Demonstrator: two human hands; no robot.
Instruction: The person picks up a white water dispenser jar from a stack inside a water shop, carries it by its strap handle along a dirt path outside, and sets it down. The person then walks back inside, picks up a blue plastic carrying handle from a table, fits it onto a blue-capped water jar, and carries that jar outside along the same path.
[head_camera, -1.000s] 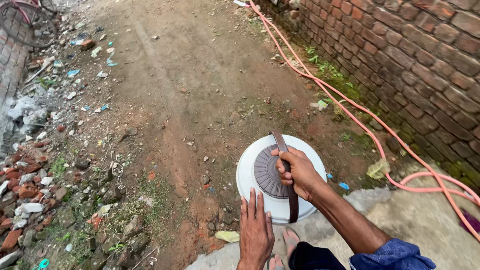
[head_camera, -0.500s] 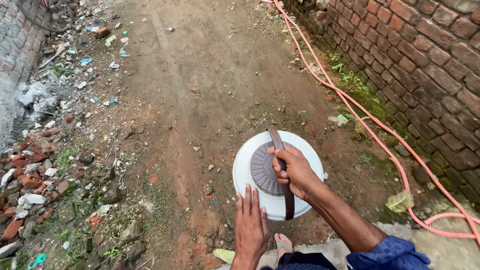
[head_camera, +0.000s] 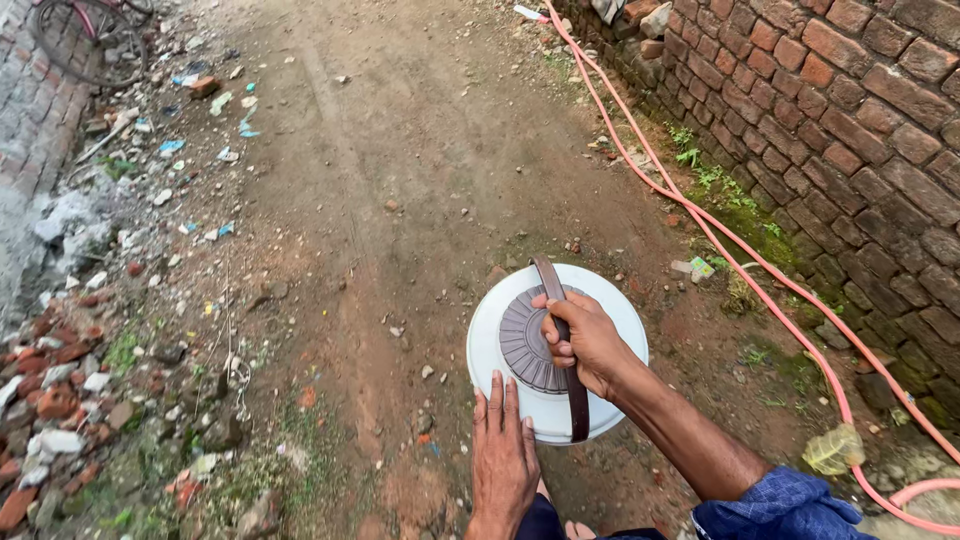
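Hanging low over a dirt lane, the white round container (head_camera: 600, 300) sits at the lower middle of the view, seen from straight above, so its sides and depth cannot be judged and only the top face shows. A grey ribbed lid (head_camera: 520, 345) covers the centre of that face, partly hidden under the knuckles. A dark brown strap handle (head_camera: 548, 280) arches across the top from the far rim to the near rim, and the right hand (head_camera: 585, 340) has its grip wrapped tight around the middle of this strap, fingers curled under it. The left hand (head_camera: 503, 450) lies flat, fingers together and stretched out, its tips touching the near edge of the container; its wrist is cut off by the bottom of the frame. The right forearm runs down to a blue sleeve (head_camera: 780, 505), itself cropped at the bottom edge. What lies under the container is hidden by it. Just to the right, a pink hose (head_camera: 700, 225) trails along the foot of a red brick wall (head_camera: 850, 120) and curls out of view at the lower right corner, near a crumpled clear plastic bottle (head_camera: 832, 450). Broken bricks and rubble (head_camera: 60, 400) line the left side of the lane, and a bicycle wheel (head_camera: 75, 40) shows only in part at the top left corner.
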